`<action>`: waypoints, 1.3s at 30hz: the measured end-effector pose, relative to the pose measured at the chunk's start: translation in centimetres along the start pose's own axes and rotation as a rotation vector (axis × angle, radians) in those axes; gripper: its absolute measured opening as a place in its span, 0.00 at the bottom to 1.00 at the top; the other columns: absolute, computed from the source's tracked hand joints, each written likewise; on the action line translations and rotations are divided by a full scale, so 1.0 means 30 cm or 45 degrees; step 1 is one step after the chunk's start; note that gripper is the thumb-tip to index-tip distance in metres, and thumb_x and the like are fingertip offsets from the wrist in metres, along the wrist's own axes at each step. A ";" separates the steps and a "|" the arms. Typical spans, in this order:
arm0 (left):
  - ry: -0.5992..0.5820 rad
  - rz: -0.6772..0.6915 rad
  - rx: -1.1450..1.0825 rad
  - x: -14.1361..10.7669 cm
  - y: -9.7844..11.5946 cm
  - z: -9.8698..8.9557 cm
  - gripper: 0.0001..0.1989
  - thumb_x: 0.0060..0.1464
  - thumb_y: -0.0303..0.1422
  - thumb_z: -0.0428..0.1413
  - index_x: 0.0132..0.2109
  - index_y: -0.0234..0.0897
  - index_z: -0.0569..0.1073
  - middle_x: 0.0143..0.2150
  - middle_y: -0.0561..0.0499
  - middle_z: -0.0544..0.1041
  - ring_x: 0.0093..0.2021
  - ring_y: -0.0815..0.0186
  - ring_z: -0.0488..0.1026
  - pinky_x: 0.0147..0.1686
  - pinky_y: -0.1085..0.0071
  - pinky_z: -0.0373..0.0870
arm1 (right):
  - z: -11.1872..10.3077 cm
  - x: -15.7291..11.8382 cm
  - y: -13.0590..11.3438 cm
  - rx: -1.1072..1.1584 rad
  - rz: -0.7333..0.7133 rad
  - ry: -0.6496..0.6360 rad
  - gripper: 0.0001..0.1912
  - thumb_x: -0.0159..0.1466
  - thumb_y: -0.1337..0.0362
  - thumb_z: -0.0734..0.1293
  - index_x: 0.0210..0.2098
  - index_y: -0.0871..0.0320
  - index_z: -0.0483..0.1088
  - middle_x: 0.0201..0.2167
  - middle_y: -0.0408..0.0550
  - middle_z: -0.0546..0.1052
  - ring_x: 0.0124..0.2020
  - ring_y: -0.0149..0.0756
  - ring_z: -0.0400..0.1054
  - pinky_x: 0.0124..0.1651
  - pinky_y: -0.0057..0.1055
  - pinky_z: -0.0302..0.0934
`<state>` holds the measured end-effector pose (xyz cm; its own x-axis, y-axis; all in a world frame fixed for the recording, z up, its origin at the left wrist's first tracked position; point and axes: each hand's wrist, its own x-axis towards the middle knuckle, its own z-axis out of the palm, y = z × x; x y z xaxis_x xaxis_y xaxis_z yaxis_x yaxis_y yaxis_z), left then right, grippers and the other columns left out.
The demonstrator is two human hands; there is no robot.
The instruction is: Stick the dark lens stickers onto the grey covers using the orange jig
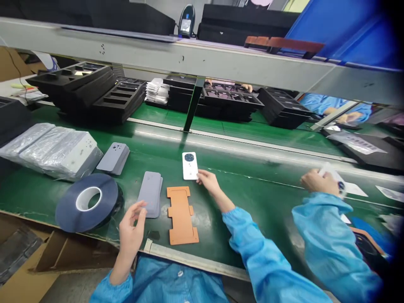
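My right hand (208, 182) pinches the lower right corner of a white phone (190, 170), its back with the round dark camera ring facing up. My left hand (131, 229) is open, thumb and fingers apart, at the lower left edge of a stack of grey phone-shaped sheets (149, 189). Whether its fingertips touch the sheets I cannot tell. Between my hands an orange fixture plate (181, 214) with notched sides lies flat on the green bench (240, 227). Left of my left hand is a large roll of dark blue film (67, 208) with a white core.
A second stack of grey sheets (112, 158) and plastic-wrapped bundles (53, 147) lie at left. Black trays (116, 99) stand behind, beneath a grey shelf beam (202, 59). At right a co-worker's hand (318, 183) holds another white phone (339, 179); that sleeve reaches across the bench.
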<state>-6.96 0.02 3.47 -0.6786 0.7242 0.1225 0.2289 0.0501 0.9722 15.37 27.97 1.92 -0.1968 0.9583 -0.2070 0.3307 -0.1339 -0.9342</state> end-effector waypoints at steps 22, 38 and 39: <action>-0.008 0.606 0.700 0.073 0.012 -0.100 0.12 0.66 0.34 0.58 0.53 0.40 0.80 0.52 0.44 0.81 0.49 0.59 0.80 0.49 0.65 0.76 | 0.124 0.020 0.002 -0.408 -0.433 0.107 0.18 0.60 0.56 0.68 0.45 0.59 0.81 0.52 0.56 0.79 0.37 0.38 0.75 0.54 0.40 0.69; 0.261 0.288 1.095 0.011 0.013 -0.363 0.11 0.66 0.38 0.55 0.38 0.39 0.78 0.33 0.51 0.77 0.32 0.64 0.73 0.38 0.68 0.67 | 0.314 -0.345 -0.138 -0.297 -0.682 -0.531 0.10 0.68 0.61 0.68 0.45 0.55 0.81 0.38 0.48 0.83 0.36 0.37 0.76 0.42 0.34 0.68; 0.255 0.205 1.122 -0.009 0.010 -0.344 0.11 0.65 0.40 0.56 0.40 0.39 0.78 0.36 0.50 0.79 0.34 0.63 0.75 0.39 0.68 0.67 | 0.329 -0.365 -0.147 -0.310 -0.692 -0.583 0.10 0.68 0.62 0.68 0.45 0.56 0.81 0.39 0.48 0.83 0.36 0.37 0.76 0.41 0.34 0.68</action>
<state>-13.92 -7.25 5.80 -0.6816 0.6394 0.3558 0.7250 0.5246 0.4462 6.95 15.58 5.44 -0.7376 0.6653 0.1154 0.2613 0.4388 -0.8597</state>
